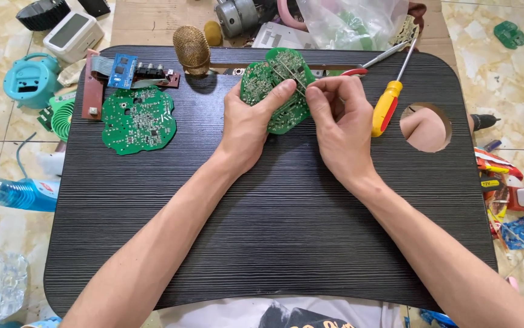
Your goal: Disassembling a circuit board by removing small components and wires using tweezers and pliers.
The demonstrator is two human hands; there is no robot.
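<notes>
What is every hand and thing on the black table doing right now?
Left hand: gripping the held circuit board, thumb on top.
Right hand: pinching thin metal tweezers on that board.
Held circuit board: lifted, tilted.
Second green board: lying flat.
Yellow screwdriver: lying untouched.
Gold mesh microphone head: detached, standing on the table.

The green, lobed circuit board (277,91) was raised, tilted, above the black table's far edge. Small components dotted it.

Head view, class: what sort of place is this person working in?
Probably a home electronics-repair spot on a tiled floor: hands hold a green circuit board over a low black table, a yellow screwdriver beside them.
</notes>
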